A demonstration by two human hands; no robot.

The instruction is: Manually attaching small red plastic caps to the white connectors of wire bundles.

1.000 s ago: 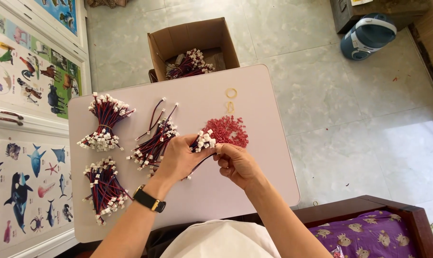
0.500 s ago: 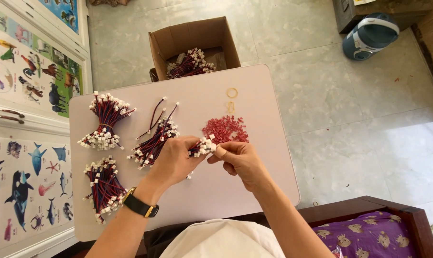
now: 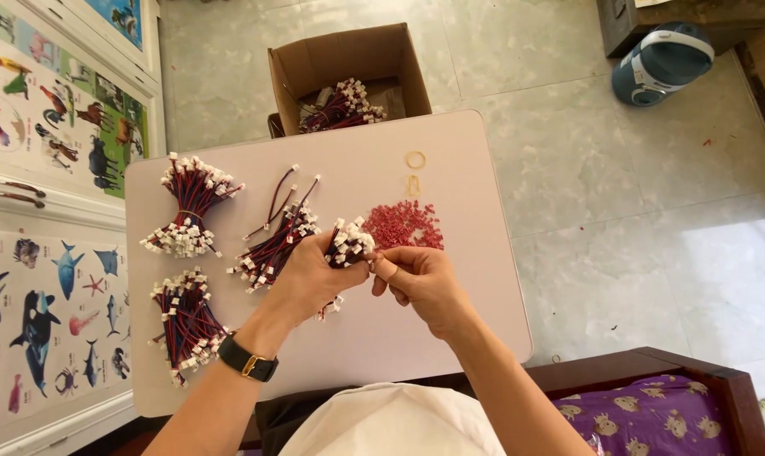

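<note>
Over the pale folding table (image 3: 450,321), my left hand (image 3: 302,283) curls tight around a small bunch of red-and-black wires with white plugs (image 3: 347,244). My right hand (image 3: 416,279) meets it, thumb and forefinger pinched together at the plug ends, the other fingers folded. Just beyond lies a heap of small red pieces (image 3: 404,226); a loose wire bunch (image 3: 274,247) rests left.
</note>
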